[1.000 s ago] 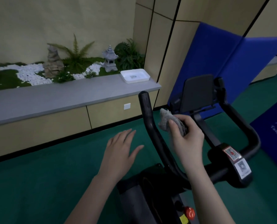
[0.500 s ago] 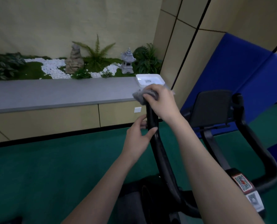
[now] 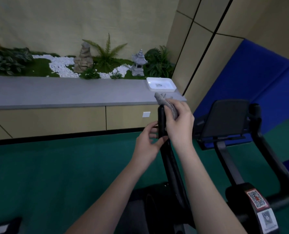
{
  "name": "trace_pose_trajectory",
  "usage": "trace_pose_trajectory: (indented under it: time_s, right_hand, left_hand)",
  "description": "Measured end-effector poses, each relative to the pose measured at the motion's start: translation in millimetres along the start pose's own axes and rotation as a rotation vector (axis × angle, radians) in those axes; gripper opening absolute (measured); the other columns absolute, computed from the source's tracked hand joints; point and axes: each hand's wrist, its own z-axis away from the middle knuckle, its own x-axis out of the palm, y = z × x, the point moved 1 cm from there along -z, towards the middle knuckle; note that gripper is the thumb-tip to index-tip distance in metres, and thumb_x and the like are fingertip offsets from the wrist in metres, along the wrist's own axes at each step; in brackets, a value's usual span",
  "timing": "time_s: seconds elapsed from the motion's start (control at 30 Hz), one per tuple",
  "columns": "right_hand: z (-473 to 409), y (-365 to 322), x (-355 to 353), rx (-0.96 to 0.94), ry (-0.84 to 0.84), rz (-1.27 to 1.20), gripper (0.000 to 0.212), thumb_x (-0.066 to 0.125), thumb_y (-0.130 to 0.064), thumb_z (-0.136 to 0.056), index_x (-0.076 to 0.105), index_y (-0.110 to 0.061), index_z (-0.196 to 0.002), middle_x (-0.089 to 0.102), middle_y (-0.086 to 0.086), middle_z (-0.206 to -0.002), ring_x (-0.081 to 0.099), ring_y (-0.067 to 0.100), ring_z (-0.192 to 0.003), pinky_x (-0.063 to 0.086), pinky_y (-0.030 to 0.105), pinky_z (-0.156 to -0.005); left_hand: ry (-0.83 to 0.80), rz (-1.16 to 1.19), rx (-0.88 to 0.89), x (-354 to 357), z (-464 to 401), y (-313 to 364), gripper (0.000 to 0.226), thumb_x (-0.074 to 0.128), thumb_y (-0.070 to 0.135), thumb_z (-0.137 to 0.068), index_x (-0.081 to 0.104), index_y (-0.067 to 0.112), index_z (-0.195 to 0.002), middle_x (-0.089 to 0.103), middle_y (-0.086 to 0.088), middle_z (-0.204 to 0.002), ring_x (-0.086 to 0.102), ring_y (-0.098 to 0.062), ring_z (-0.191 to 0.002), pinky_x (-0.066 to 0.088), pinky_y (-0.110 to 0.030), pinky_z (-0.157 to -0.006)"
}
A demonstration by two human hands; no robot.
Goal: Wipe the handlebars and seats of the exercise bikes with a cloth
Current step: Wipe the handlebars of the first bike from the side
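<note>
From the head view, my right hand grips the crumpled grey cloth and presses it against the top end of the black left handlebar of the exercise bike, so the fabric wraps the tip where palms would sit. My left hand pinches the same bar just below, thumb on one side and fingers on the other, I judge to brace it while the cloth rubs. The black right handlebar curves away untouched, well apart from both hands, and the dark tablet holder stands between the two bars. Behind, the grey bench carries a white rectangular plastic tray. The seat is out of sight, below the frame's edge. My right palm hides how much cloth lies against the bar, and the tips of my left fingers vanish behind it. Other bikes do not show.
</note>
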Motion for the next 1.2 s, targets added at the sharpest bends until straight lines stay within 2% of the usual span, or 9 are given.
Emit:
trace_pose_trajectory:
  time_s: [0.07,0.27,0.4,0.5,0.67,0.83,0.97,1.1,1.2]
  right_hand:
    - [9,2,-5,-0.061,0.03,0.033,0.022,0.063,-0.002,-0.088,0.069,-0.002,-0.109,0.06,0.013,-0.105,0.058,0.023,-0.102,0.043,0.024,-0.092]
    - [45,15,-16,-0.099,0.045,0.142,0.013,0.069,-0.003,-0.084,0.071,0.0,-0.096,0.056,0.012,-0.091,0.055,0.015,-0.078,0.044,0.022,-0.072]
    - [37,7,-15,-0.104,0.112,0.117,0.018,0.069,-0.002,-0.083,0.07,-0.001,-0.101,0.057,0.012,-0.096,0.05,0.004,-0.085,0.038,0.004,-0.079]
    - [32,2,-11,-0.14,0.049,0.116,0.017,0.068,0.0,-0.083,0.069,-0.001,-0.1,0.056,0.011,-0.101,0.054,0.011,-0.093,0.04,0.009,-0.083]
    - [58,8,-23,-0.088,-0.076,0.138,0.009,0.07,0.0,-0.081,0.072,-0.003,-0.089,0.057,0.004,-0.091,0.055,0.006,-0.082,0.035,0.0,-0.074]
    - [27,-8,-23,-0.171,0.016,0.154,0.011,0.068,-0.004,-0.085,0.072,-0.004,-0.095,0.062,0.006,-0.094,0.057,0.011,-0.087,0.041,0.01,-0.078]
    - [38,-2,-13,-0.184,-0.119,0.188,0.012,0.067,0.001,-0.084,0.071,0.0,-0.095,0.059,0.011,-0.103,0.058,0.026,-0.099,0.048,0.032,-0.087]
    - [61,10,-22,-0.198,-0.146,0.22,0.012,0.067,0.001,-0.084,0.071,0.0,-0.095,0.059,0.009,-0.1,0.059,0.024,-0.096,0.048,0.028,-0.083]
    - [53,4,-28,-0.143,0.029,0.159,0.011,0.064,0.001,-0.086,0.07,0.001,-0.095,0.062,0.011,-0.098,0.061,0.023,-0.092,0.045,0.022,-0.081]
  left_hand:
    - [-0.019,-0.009,-0.008,-3,2,-1,0.049,0.074,0.006,-0.079,0.052,0.038,-0.108,0.058,0.014,-0.089,0.054,0.004,-0.075,0.043,-0.01,-0.072]
    - [-0.063,0.032,-0.069,-5,14,-11,0.045,0.074,0.002,-0.077,0.056,0.031,-0.107,0.059,0.009,-0.098,0.057,-0.003,-0.077,0.046,-0.029,-0.087]
    - [-0.053,0.095,-0.079,-2,19,-12,0.045,0.075,0.002,-0.077,0.057,0.036,-0.1,0.06,0.011,-0.094,0.057,-0.001,-0.076,0.046,-0.018,-0.079]
    - [-0.053,0.125,-0.086,-2,20,-11,0.048,0.074,-0.001,-0.077,0.056,0.038,-0.099,0.06,0.015,-0.091,0.058,0.006,-0.072,0.045,-0.009,-0.071]
    - [-0.069,0.125,-0.111,-7,22,-12,0.046,0.074,-0.001,-0.077,0.055,0.033,-0.102,0.06,0.01,-0.096,0.058,-0.001,-0.08,0.046,-0.019,-0.081]
    - [-0.085,0.116,-0.101,-8,26,-10,0.047,0.075,0.001,-0.077,0.057,0.038,-0.099,0.062,0.013,-0.096,0.056,-0.009,-0.086,0.046,-0.026,-0.085]
    - [-0.08,0.176,-0.138,-6,23,-10,0.043,0.073,-0.004,-0.077,0.057,0.02,-0.109,0.061,0.01,-0.093,0.057,-0.006,-0.081,0.046,-0.008,-0.071]
    - [-0.082,0.152,-0.166,-6,22,-10,0.044,0.073,-0.004,-0.076,0.055,0.024,-0.104,0.06,0.008,-0.095,0.057,-0.008,-0.085,0.045,-0.008,-0.069]
    - [-0.077,0.126,-0.15,-6,23,-11,0.045,0.076,0.0,-0.074,0.057,0.025,-0.106,0.062,0.004,-0.099,0.056,-0.012,-0.087,0.045,-0.019,-0.081]
